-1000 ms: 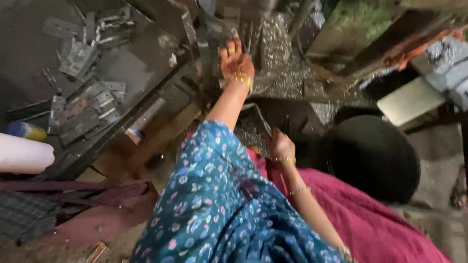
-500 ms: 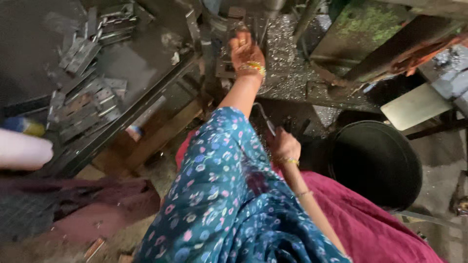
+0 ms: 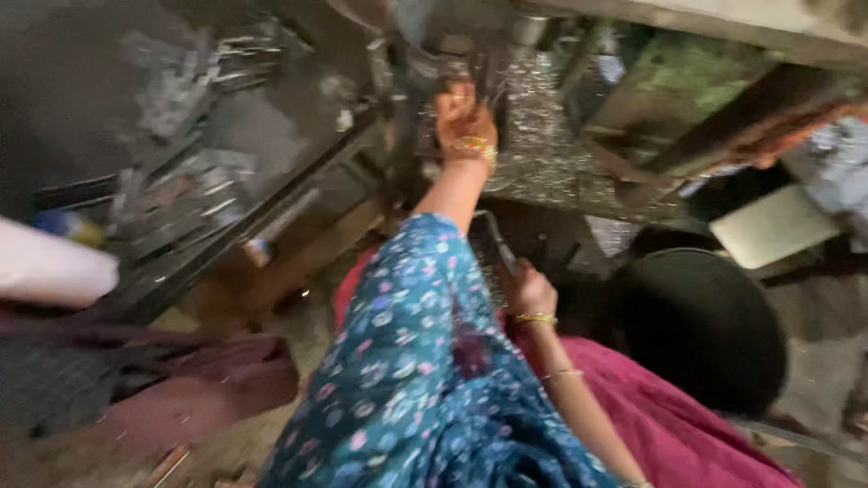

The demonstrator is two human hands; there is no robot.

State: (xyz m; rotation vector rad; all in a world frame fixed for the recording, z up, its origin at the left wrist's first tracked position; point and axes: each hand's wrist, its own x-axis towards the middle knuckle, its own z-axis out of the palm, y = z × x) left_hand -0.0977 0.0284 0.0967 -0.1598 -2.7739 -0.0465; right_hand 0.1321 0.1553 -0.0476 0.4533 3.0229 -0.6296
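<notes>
My left hand, with gold bangles at the wrist, reaches up from a blue flowered sleeve into the dark machine at top centre. Its fingers touch the metal parts there, but blur hides whether they hold anything. My right hand, also with bangles, rests low by my lap on the pink cloth. It is closed around a thin metal strip that points up and left.
A dark sloping tray on the left carries several flat metal pieces. Shiny metal scraps lie right of the machine. A black round tub stands at right, a pale board behind it. A white object sits far left.
My left hand has pushed farther up into the machine and its spread fingers have drawn together. My right hand has stayed by my lap with the strip.
</notes>
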